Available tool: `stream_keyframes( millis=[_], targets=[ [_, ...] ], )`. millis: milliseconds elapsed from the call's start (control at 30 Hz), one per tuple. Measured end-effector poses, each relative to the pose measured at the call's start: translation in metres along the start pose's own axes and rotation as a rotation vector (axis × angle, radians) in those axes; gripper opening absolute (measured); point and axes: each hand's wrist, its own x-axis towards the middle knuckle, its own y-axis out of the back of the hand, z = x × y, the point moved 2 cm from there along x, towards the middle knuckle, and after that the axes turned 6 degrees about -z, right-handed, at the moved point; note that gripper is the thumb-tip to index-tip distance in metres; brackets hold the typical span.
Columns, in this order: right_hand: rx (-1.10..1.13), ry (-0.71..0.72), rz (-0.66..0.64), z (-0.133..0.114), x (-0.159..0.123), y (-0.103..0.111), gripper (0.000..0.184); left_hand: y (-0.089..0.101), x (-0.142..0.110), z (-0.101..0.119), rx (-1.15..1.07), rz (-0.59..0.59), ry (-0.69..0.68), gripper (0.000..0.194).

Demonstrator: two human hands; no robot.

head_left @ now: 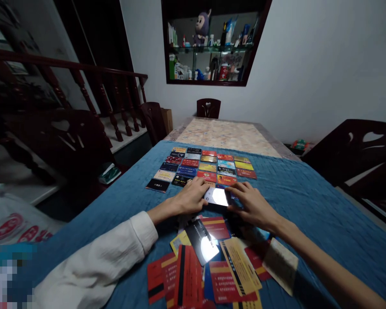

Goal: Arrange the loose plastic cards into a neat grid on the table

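A white card [216, 196] with strong glare lies between my two hands, just below the front edge of the rows of laid-out cards [207, 167]. My left hand [193, 195] grips its left edge, thumb low and fingers curled over the top. On the other side my right hand [249, 201] has its thumb and fingers at the right end, beside a dark blue card partly covered by the fingers. Closer to me is a loose, overlapping pile of cards, with a black card [199, 240], a red card [189, 274] and a yellow card [240, 264] on top.
A blue cloth [122, 231] covers the near part of the table; the far part shows a patterned tabletop [225, 131]. Dark wooden chairs [209, 108] stand around it. A white plastic bag [16, 219] is at the left, and a lit shelf niche [212, 47] is in the wall.
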Motion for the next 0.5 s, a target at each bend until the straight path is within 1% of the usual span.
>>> stream_keyframes(
  millis=[200, 333, 500],
  targets=[
    [0.011, 0.006, -0.015, 0.004, 0.030, 0.002, 0.049, 0.009, 0.003, -0.017, 0.063, 0.005, 0.056, 0.036],
    [0.020, 0.042, -0.014, 0.004, 0.050, 0.005, 0.046, 0.017, 0.007, -0.030, 0.097, 0.019, 0.076, 0.033],
    [-0.018, 0.052, -0.010, 0.005, 0.075, 0.008, 0.044, 0.028, 0.013, -0.048, 0.154, 0.025, 0.116, 0.033]
  ],
)
